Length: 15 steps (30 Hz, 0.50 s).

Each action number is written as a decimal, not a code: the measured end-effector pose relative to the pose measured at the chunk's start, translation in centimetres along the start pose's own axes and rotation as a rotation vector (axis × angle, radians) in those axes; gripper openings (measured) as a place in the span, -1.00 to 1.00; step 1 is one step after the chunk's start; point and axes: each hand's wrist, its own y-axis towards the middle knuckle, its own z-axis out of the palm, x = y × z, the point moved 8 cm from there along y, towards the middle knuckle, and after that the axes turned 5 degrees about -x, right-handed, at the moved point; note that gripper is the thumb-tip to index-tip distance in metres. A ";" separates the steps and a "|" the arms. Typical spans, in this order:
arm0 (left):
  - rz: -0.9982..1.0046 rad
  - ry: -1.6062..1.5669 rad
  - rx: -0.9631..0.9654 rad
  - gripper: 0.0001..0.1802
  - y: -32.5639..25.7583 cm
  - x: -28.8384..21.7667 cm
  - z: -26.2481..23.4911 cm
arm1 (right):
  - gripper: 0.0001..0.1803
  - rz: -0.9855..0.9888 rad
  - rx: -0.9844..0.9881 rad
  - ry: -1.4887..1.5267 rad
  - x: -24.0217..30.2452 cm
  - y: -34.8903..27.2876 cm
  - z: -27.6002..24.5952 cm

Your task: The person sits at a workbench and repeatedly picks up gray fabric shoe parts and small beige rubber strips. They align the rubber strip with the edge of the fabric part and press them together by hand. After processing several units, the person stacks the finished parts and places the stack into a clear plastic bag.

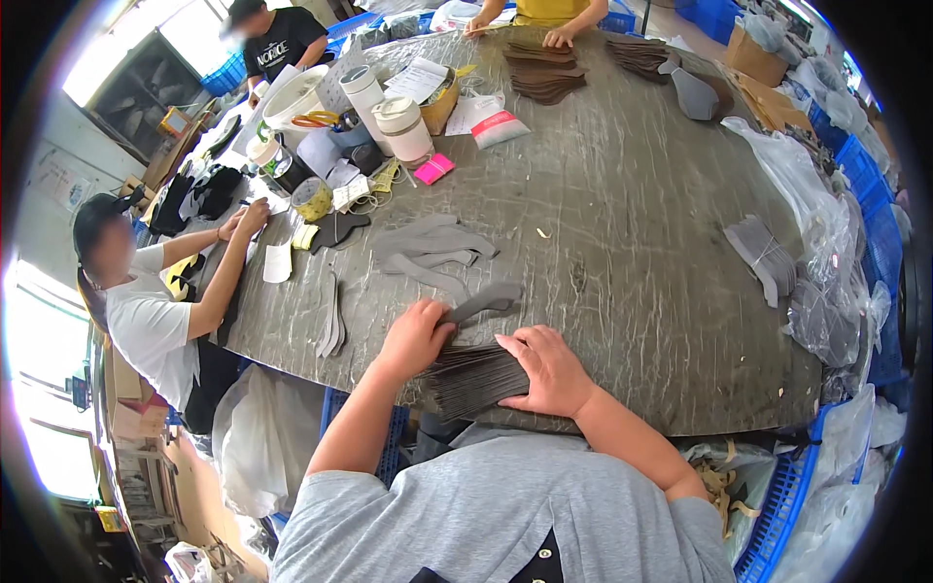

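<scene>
At the table's near edge lies a thick stack of dark grey cut fabric pieces (473, 382), its layered edges toward me. My right hand (552, 371) is closed over the right end of the stack, thumb at the near side and fingers at the far side. My left hand (418, 337), fingers closed, pinches the near end of a curved grey fabric piece (489, 299) just beyond the stack. Farther off, loose grey fabric pieces (437, 248) lie in an overlapping pile. A few narrow grey strips (332, 316) lie left of my left hand.
A tied grey bundle (761, 257) lies at the right, beside clear plastic bags (826, 316). Tape (312, 198), a white lidded cup (402, 129) and a pink pad (433, 168) crowd the far left. Brown stacks (544, 73) lie far across. Co-workers stand at the left and far sides.
</scene>
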 end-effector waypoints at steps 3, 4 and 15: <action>0.118 -0.096 0.121 -0.69 -0.6 -0.2 0.7 | 0.18 0.031 -0.026 -0.056 0.0 0.2 -0.2; 0.181 -0.128 0.176 -0.68 -0.8 -0.6 0.9 | 0.21 0.038 -0.043 -0.086 0.1 0.3 -0.4; 0.075 -0.373 -0.113 -0.75 -3.4 -2.9 -0.3 | 0.43 0.163 0.127 -0.148 -0.7 1.0 1.4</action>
